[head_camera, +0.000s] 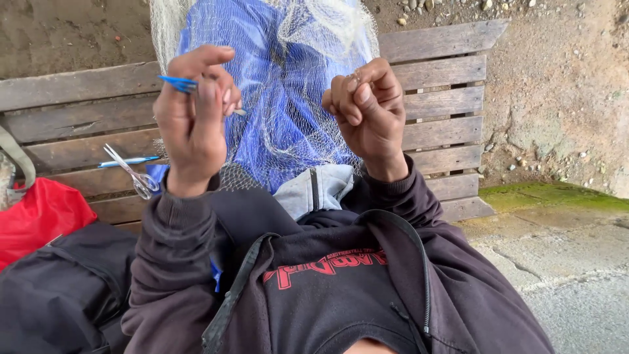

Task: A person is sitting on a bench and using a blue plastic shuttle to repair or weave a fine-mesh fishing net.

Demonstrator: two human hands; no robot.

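Note:
My left hand (191,115) is raised in front of me, fingers closed on a thin blue netting needle (177,82) that pokes out to the left. My right hand (368,108) is raised beside it, fingers curled and pinching a bit of the white fishing net (298,39). The net hangs over a blue cloth (275,92) between and behind the hands, draped down toward my lap. Dark sleeves cover both forearms.
A weathered wooden pallet (445,98) lies behind the net. On its left slats rest a pair of steel scissors (134,174) and a second blue tool (128,160). A red bag (39,216) and a black backpack (59,288) sit at the left. Concrete ground (563,262) lies right.

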